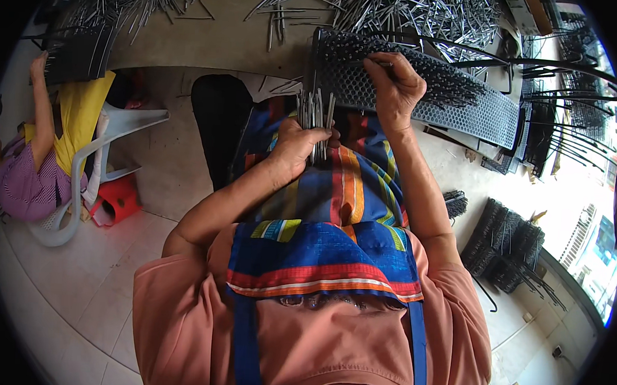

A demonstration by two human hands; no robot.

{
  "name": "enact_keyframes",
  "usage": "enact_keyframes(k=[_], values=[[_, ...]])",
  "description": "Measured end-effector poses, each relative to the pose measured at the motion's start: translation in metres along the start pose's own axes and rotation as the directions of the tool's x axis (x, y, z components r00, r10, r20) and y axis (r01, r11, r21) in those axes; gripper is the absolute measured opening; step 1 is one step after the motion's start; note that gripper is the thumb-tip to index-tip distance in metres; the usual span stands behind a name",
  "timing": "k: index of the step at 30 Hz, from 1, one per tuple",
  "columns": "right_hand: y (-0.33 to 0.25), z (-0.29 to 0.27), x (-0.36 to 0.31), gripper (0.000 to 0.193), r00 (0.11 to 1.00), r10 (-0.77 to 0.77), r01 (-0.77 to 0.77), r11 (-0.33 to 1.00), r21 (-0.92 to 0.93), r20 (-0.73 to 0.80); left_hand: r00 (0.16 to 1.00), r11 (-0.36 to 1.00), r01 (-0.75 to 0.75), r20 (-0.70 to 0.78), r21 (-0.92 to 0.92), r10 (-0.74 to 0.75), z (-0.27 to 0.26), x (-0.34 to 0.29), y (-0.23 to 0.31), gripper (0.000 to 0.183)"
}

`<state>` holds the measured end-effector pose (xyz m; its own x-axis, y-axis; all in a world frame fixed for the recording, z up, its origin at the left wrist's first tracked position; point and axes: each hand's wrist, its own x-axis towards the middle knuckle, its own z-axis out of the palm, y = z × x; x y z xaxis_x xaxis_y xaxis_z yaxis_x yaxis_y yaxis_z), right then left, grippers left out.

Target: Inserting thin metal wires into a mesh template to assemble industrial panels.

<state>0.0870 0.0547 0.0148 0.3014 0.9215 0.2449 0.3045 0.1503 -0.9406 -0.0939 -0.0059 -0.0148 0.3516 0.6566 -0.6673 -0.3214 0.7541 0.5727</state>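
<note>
My left hand [298, 145] is closed around a bundle of thin metal rods [315, 110], which stand upright above the fist over my lap. My right hand [400, 85] is raised over a long panel full of small round holes [489, 121]. Its thumb and fingers are pinched together near the panel's left half; a dark sliver shows at the fingertips, too small to name. Many dark rod ends [442, 88] stick up from the panel's holes in its left and middle part. The right end shows bare holes.
Loose metal rods lie heaped [412, 15] behind the panel, with another pile [141, 3] at the far left. A co-worker's hand [38, 67] touches a dark panel [80, 53] there. Black bent-wire racks [566, 121] stand at the right, with dark bundles [502, 242] on the floor.
</note>
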Motion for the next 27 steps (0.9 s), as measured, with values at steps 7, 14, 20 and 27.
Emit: enact_keyframes(k=[7, 14, 20, 27], values=[[0.012, 0.007, -0.007, 0.014, 0.988, -0.118, 0.137, 0.966, -0.221, 0.097, 0.996, 0.994, 0.089, 0.0, -0.055, -0.089, -0.002, 0.001, 0.003, 0.023], [0.006, 0.015, -0.004, 0.012, 0.962, -0.237, 0.27, 0.906, -0.326, 0.138, 0.999, 0.99, 0.026, -0.031, -0.136, -0.03, 0.003, 0.003, 0.008, 0.014], [-0.012, -0.005, -0.015, 0.008, 0.887, 0.294, -0.166, 0.922, -0.349, 0.356, 0.999, 0.983, 0.034, 0.041, -0.181, -0.027, 0.007, 0.001, 0.012, 0.017], [-0.009, -0.017, -0.028, 0.009, 0.786, 0.558, -0.59, 0.806, 0.054, 0.266, 0.998, 0.988, 0.062, 0.034, -0.145, -0.058, 0.001, 0.01, -0.002, 0.019]])
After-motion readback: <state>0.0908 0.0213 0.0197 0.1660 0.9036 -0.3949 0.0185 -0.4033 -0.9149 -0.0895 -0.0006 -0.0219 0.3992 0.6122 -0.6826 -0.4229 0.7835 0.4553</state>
